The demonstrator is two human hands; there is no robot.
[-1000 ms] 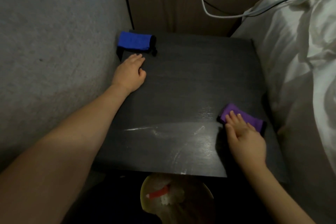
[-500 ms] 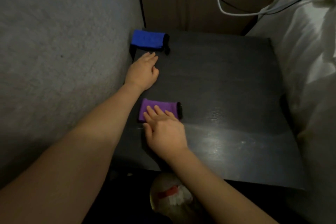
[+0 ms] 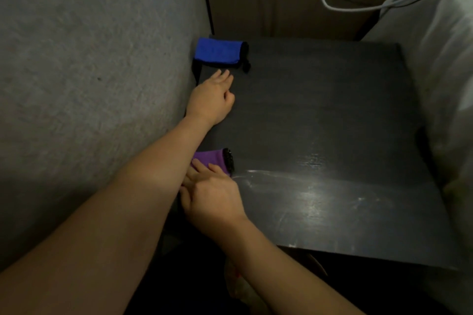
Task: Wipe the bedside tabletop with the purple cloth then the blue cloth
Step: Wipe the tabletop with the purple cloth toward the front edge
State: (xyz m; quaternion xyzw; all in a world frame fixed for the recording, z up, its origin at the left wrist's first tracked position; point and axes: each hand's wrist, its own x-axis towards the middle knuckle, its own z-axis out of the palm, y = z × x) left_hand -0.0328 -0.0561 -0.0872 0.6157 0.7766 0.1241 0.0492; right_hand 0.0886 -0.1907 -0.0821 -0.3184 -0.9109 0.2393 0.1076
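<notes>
The dark bedside tabletop (image 3: 320, 115) fills most of the view, wedged between a grey textured wall (image 3: 89, 71) and white bedding (image 3: 440, 71). On it, the left hand (image 3: 211, 100) lies flat and relaxed along the wall-side edge, fingers loosely extended, holding nothing. The right hand (image 3: 212, 197) sits nearer the tabletop's front edge on that same wall side, its fingers spread and pressing down on the purple cloth (image 3: 212, 158), partly tucked under the left forearm. The blue cloth (image 3: 217, 51) lies folded in the tabletop's far wall-side corner, just beyond the left fingertips and apart from them. Both cloths look soft, light and limp, likely to bunch or slide on the smooth top; a flat palm over the middle should drive them best.
</notes>
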